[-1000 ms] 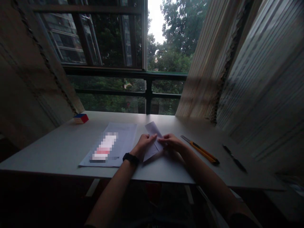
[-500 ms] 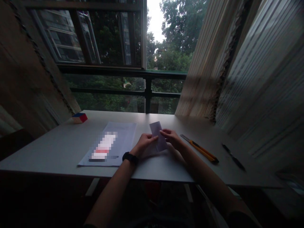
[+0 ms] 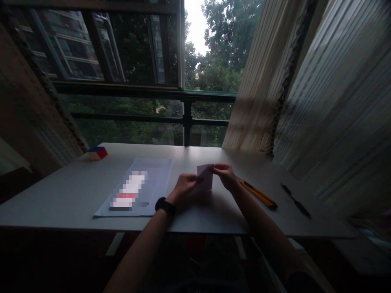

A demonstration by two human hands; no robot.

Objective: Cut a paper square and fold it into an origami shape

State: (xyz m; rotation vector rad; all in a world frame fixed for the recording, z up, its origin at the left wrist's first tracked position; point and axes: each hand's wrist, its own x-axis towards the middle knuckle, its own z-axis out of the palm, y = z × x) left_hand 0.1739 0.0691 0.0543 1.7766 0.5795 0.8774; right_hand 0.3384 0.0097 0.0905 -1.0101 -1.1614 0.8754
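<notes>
A small folded piece of pale paper (image 3: 205, 178) is held just above the white table (image 3: 76, 191), between both hands. My left hand (image 3: 184, 187), with a black watch on the wrist, pinches the paper's left edge. My right hand (image 3: 225, 175) pinches its upper right corner. The paper stands nearly upright, facing me.
A printed sheet (image 3: 137, 187) lies flat to the left of my hands. A colourful cube (image 3: 96, 153) sits at the far left corner. A yellow utility knife (image 3: 258, 194) and a black pen (image 3: 295, 200) lie to the right. Window railing and curtains stand behind the table.
The paper lay flat and longer under my hands; it has since been folded shorter and lifted upright off the table. The view shifted slightly right.
</notes>
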